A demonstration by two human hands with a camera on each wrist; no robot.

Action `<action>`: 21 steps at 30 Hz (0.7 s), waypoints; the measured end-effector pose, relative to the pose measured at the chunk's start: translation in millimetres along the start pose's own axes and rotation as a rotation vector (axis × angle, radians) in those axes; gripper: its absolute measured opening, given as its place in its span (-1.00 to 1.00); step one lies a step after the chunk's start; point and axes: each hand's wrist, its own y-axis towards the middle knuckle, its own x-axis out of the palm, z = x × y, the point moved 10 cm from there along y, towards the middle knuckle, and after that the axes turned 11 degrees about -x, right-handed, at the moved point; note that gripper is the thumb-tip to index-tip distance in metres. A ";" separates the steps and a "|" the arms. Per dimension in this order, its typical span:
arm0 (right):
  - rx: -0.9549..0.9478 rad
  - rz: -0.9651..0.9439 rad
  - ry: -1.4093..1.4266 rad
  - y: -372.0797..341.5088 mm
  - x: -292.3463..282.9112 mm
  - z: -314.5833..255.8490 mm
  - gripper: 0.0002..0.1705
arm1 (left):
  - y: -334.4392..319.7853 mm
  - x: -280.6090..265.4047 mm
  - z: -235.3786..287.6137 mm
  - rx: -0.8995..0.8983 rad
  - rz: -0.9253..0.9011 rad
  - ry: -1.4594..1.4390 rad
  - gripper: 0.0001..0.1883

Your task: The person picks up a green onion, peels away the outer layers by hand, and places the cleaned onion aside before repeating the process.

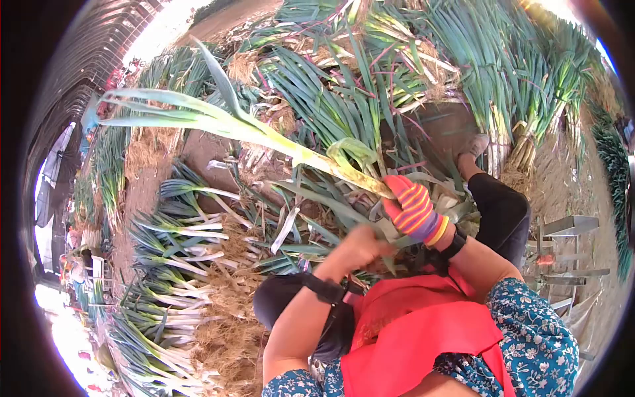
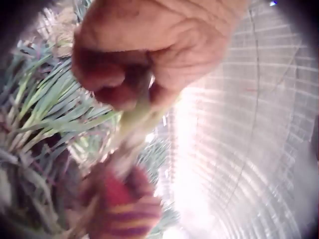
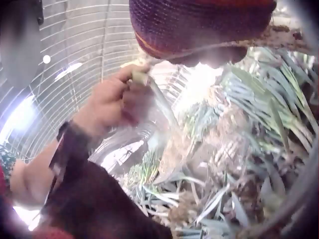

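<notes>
A long leek [image 1: 291, 149] slants up and leftward in the head view, its leaves at the far left. My right hand [image 1: 417, 210], in a striped orange, yellow and purple glove, grips its lower end. Bare and slightly blurred, my left hand [image 1: 360, 250] is just below and left of the glove. In the left wrist view that hand [image 2: 154, 45] has curled fingers pinching a pale green leaf strip [image 2: 137, 117]. The right wrist view also shows the strip [image 3: 162, 99] hanging from the left hand [image 3: 117, 102], with the purple glove [image 3: 199, 27] above.
Trimmed-looking leeks [image 1: 178, 264] with bushy roots [image 1: 228, 324] lie in rows at the left. Upright leek bundles [image 1: 496, 79] stand at the back right. Loose leaves [image 1: 317, 225] cover the ground ahead of my knees. A metal stool [image 1: 570, 226] is at the right.
</notes>
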 end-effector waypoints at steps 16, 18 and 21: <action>-0.263 -0.090 -0.067 31.5 33.2 -6.8 -0.75 | -74.6 -148.9 2.7 0.497 0.503 -1.126 -0.73; 0.289 -0.333 -0.111 -4.7 34.3 54.8 -0.73 | -86.7 -157.1 -2.2 0.498 0.552 -1.123 -0.74; 0.036 -0.908 -0.803 -193.8 58.1 198.0 -0.71 | -108.0 -179.1 -21.6 0.490 0.759 -1.132 -0.75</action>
